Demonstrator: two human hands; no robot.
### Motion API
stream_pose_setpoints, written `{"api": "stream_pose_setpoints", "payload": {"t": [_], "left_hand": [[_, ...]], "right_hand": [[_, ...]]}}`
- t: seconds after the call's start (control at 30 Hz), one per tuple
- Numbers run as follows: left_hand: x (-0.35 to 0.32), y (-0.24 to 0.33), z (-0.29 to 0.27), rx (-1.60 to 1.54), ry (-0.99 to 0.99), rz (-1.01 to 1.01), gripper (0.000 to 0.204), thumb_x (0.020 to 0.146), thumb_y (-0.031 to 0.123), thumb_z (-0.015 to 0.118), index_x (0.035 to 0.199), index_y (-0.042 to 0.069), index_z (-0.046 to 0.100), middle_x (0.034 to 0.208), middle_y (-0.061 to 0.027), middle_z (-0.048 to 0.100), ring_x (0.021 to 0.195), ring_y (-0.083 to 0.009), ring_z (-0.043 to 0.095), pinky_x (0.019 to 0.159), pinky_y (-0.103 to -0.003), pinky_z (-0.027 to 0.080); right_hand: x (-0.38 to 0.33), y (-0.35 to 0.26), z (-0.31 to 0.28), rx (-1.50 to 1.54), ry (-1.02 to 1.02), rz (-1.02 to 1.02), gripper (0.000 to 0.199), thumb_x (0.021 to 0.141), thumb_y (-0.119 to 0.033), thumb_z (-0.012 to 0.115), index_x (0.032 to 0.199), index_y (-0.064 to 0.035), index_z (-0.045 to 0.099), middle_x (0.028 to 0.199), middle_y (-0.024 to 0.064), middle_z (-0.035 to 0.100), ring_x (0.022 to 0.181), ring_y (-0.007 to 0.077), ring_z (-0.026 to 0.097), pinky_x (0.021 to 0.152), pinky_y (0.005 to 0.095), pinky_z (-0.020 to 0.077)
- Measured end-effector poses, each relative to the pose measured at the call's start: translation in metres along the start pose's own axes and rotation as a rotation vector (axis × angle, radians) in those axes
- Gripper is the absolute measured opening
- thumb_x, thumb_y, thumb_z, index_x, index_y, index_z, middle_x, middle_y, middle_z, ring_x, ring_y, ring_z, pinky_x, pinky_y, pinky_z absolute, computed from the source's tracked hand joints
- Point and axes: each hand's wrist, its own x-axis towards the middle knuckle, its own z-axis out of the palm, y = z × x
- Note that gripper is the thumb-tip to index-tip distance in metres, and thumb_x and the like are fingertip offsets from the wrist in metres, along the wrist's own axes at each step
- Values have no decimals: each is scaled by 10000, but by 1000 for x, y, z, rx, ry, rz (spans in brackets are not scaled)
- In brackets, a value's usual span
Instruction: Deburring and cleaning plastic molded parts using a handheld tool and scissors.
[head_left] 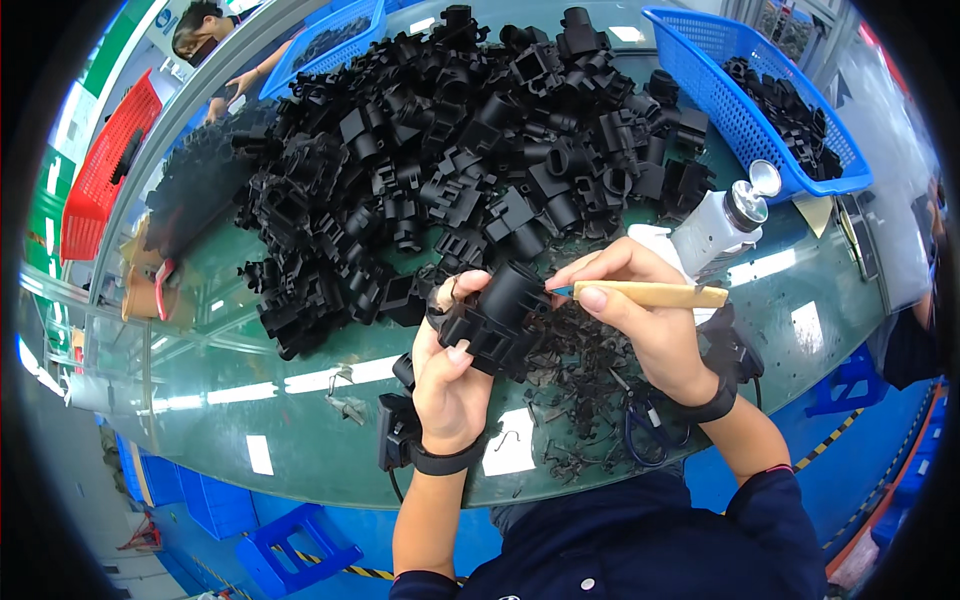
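As I watch remotely, the black plastic housing [505, 305] sits gripped between the thumb and fingers of the left hand [447, 385], its barrel mouth pointing away from the wearer [640, 540] and its long axis leaning slightly right. The right hand [655, 330] pinches a tan-handled tool [660, 295], tip at the barrel's right side; contact I can't confirm. I'd judge short, light strokes best, left thumb clear of the tip. Beyond the left fingers lie piled housings [450, 185]; below the right ones, black scraps [585, 395].
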Motion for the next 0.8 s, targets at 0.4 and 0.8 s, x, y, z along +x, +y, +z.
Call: {"api": "stream_pose_setpoints", "payload": {"t": [0.4, 0.8], "left_hand": [[2, -1, 1, 259, -167, 24, 676, 657, 85, 554, 1285, -66, 356, 1282, -130, 416, 1184, -206, 425, 1008, -327, 315], [-1, -4, -5, 248, -168, -93, 678, 676, 126, 612, 1277, -54, 354, 1225, -161, 464, 1104, -259, 494, 961, -399, 384]], "right_hand": [[2, 2, -5, -281, 16, -203, 63, 793, -5, 616, 820, 14, 563, 858, 100, 628, 773, 116, 583, 700, 231, 462], [7, -6, -14, -704, 217, -513, 63, 772, 25, 594, 805, 4, 544, 824, 108, 617, 799, 201, 594, 843, 359, 444]]}}
